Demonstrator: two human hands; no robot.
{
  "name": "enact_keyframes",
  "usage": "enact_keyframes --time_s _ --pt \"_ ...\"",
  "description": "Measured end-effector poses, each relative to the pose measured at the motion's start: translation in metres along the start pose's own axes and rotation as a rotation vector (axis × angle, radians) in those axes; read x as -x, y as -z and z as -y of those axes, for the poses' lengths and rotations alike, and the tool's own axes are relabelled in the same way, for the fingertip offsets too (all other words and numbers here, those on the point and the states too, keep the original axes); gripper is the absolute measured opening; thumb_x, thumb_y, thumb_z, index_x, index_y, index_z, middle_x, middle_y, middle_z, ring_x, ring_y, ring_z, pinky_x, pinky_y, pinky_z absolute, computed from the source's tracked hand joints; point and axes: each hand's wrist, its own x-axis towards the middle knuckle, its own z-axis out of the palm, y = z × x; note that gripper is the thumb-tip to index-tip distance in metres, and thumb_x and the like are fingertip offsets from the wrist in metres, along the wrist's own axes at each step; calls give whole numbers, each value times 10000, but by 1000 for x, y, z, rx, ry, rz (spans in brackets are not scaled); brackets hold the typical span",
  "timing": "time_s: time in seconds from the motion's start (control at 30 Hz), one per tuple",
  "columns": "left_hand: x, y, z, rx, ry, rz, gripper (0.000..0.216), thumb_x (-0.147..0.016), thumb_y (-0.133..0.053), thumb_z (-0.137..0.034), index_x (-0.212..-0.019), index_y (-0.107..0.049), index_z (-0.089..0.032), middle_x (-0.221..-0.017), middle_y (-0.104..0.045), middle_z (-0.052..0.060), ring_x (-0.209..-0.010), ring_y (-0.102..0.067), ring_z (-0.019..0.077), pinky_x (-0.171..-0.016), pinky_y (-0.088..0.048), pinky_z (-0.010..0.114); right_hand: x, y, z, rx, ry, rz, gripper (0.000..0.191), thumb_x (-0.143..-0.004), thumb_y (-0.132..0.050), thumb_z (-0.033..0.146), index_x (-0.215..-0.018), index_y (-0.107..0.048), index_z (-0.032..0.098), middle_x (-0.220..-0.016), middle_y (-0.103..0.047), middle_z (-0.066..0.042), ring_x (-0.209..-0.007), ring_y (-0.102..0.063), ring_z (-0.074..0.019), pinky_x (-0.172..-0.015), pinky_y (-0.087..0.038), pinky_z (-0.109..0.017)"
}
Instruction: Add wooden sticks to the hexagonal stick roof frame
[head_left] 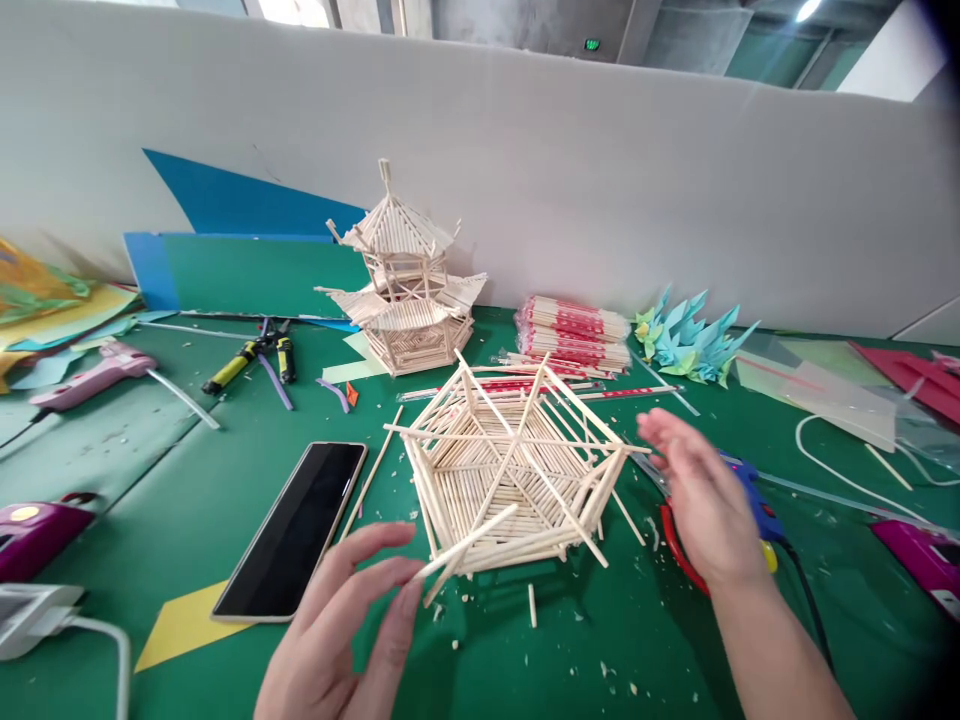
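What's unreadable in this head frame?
Head view only:
right hand: motion-blurred, fingers smeared.
red-handled tool: mostly behind the right hand, type unclear.
purple device: cut off by left edge.
wrapped stick packs: print too small.
left hand: wrist cut by bottom edge; pinches a stick.

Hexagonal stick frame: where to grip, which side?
Probably grip the hexagonal frame by its stacked side walls, two opposite sides, coming in low from left and right. Thin spokes across the top jut past the rim and look fragile. Left hand pinches a loose stick.
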Motion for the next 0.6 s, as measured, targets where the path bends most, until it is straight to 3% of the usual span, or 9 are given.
enact_keyframes --time_s 0.07,0.13,0.3,0.43,0.6 --pt "-13 6 -1 -162 -230 126 178 -796 -568 -149 -903 -627 -279 -1074 -590 38 -1013 -565 215 -879 -480 348 11 3 17 54 96 -87 284 -888 -537 350 -1164 -582 300 -1222 -572 -27 -1179 -488 -205 -998 -355 -380" --pt "-24 4 -5 -227 -338 172 208 -789 -560 -113 -905 -622 -273 -1050 -581 46 -1064 -520 232 -876 -466 373 25 2 35 168 268 -88 286 -883 -547 255 -1157 -588 327 -1143 -571 -15 -1078 -526 -185 -931 -400 -337" --pt "-33 -14 -14 -272 -398 241 165 -811 -541 -107 -838 -629 -244 -976 -581 64 -1058 -493 251 -847 -463 422 43 -21 57 479 652 377 389 -817 -566 76 -1139 -570 294 -1057 -488 -44 -982 -508 -197 -812 -448 -347" --pt "-30 -19 -11 -268 -391 201 152 -818 -540 -105 -826 -627 -229 -960 -564 73 -1058 -474 262 -837 -459 460 39 -40 53 665 743 542 230 -828 -592 124 -1034 -617 222 -1111 -478 -71 -1033 -467 -216 -834 -437 -379" --pt "-26 -17 -7 -269 -416 190 165 -832 -530 -93 -900 -598 -228 -1041 -526 78 -1091 -452 268 -842 -454 470 35 -47 50 667 735 553 116 -851 -586 150 -906 -664 217 -1116 -522 -61 -1047 -470 -215 -842 -438 -399"
